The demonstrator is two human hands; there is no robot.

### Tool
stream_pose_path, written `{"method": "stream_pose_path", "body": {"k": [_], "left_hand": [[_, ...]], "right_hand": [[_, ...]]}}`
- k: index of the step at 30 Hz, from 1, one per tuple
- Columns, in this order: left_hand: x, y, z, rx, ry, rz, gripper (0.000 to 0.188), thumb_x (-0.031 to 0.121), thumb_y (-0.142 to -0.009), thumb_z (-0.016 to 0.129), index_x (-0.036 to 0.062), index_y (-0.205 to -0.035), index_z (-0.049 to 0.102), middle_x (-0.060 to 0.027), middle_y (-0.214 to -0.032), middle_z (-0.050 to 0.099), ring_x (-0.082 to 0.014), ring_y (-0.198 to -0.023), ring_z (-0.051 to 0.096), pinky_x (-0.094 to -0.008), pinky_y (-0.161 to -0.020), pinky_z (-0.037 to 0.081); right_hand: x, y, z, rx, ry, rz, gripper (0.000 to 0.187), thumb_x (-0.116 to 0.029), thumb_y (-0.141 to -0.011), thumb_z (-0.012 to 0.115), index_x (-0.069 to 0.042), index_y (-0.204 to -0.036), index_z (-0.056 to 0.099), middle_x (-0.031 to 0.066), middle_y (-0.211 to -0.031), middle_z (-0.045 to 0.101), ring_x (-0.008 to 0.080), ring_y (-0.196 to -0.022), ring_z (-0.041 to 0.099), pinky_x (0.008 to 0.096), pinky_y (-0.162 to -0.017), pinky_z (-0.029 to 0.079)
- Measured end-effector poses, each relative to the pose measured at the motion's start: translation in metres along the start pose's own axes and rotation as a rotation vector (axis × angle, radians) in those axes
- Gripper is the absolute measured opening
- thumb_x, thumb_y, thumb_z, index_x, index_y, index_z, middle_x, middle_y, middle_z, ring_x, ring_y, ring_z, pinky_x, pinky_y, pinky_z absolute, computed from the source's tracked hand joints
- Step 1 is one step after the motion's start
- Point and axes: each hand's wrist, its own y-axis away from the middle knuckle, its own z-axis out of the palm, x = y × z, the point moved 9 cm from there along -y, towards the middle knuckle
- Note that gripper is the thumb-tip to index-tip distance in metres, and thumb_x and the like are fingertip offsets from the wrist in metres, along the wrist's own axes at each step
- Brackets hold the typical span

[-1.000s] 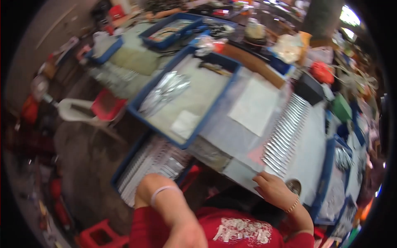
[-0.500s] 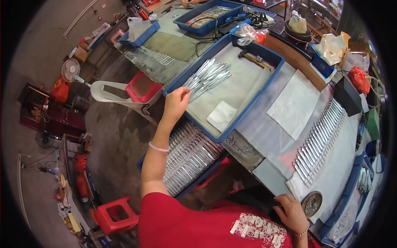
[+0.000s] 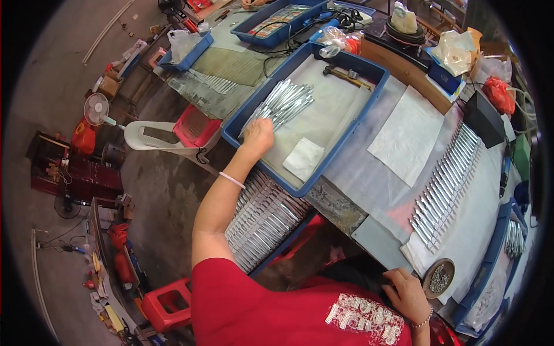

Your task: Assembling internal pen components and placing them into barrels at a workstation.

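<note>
My left hand point(image 3: 258, 137) reaches into a big blue tray point(image 3: 300, 185), its fingers curled over the near ends of a fanned pile of slim, shiny metal pieces point(image 3: 286, 102). How many it grips is hidden by the hand. A folded white cloth point(image 3: 303, 158) lies in the tray close to that hand, and a hammer point(image 3: 347, 76) rests at the tray's far end. Holding nothing, my right hand point(image 3: 407, 295) rests by the table's near edge with fingers bent and apart. Beside it stands a round bowl point(image 3: 428, 282) of tiny metal parts.
A long row of slim metal pieces point(image 3: 447, 184) lies on white cloth at right, near a white sheet point(image 3: 407, 135). Below the tray is a crate of metal pieces point(image 3: 265, 222). A blue bin point(image 3: 490, 265) stands far right. Black cables point(image 3: 346, 20) coil behind the tray.
My left hand has moved from the tray's left rim further in, onto the near part of the metal pile. The right hand stays by the bowl. The whole view has shifted slightly.
</note>
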Motion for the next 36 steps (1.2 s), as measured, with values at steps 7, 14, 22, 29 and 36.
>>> {"method": "stream_pose_path", "body": {"k": [7,14,22,29,36], "left_hand": [[0.01,-0.002,0.011,0.071,-0.169,-0.013,0.018,0.005,-0.079,0.051,-0.0033,-0.093,0.059,-0.0226,-0.098,0.061,-0.0379,-0.085,0.063,-0.0446,-0.074,0.051],[0.002,-0.014,0.012,-0.19,-0.085,-0.166,0.02,0.005,-0.079,0.053,-0.006,-0.092,0.062,-0.0264,-0.097,0.062,-0.0377,-0.095,0.061,-0.0424,-0.079,0.051],[0.003,-0.011,0.015,-0.125,-0.092,-0.135,0.022,0.005,-0.076,0.051,-0.0075,-0.091,0.062,-0.0273,-0.099,0.061,-0.041,-0.095,0.06,-0.0453,-0.082,0.049],[0.013,-0.01,0.015,-0.134,-0.173,0.001,0.02,0.004,-0.078,0.051,-0.0082,-0.091,0.06,-0.0271,-0.093,0.063,-0.0396,-0.092,0.062,-0.0447,-0.08,0.05],[0.024,-0.011,0.018,-0.068,-0.232,0.102,0.011,0.003,-0.079,0.051,-0.0049,-0.085,0.055,-0.0266,-0.083,0.063,-0.04,-0.082,0.063,-0.0457,-0.071,0.051]], "right_hand": [[-0.002,-0.001,0.002,-0.004,0.021,-0.035,0.026,-0.01,-0.077,0.061,-0.002,-0.101,0.055,0.0151,-0.09,0.056,0.0342,-0.083,0.056,0.0398,-0.072,0.046],[0.003,0.006,0.005,0.01,-0.004,-0.059,0.025,-0.011,-0.077,0.062,-0.002,-0.1,0.056,0.0154,-0.09,0.056,0.0344,-0.084,0.056,0.0398,-0.072,0.047],[0.012,0.011,0.007,0.022,-0.014,-0.024,0.024,-0.012,-0.077,0.061,-0.002,-0.099,0.056,0.016,-0.09,0.056,0.0347,-0.084,0.057,0.0403,-0.072,0.047],[0.016,0.017,0.005,0.064,-0.008,-0.031,0.025,-0.012,-0.077,0.062,-0.002,-0.098,0.056,0.0152,-0.088,0.056,0.0341,-0.082,0.057,0.0399,-0.071,0.047],[0.02,0.022,0.004,0.098,0.002,-0.034,0.024,-0.012,-0.075,0.064,-0.002,-0.096,0.056,0.0147,-0.085,0.055,0.0334,-0.078,0.057,0.0397,-0.07,0.046]]}}
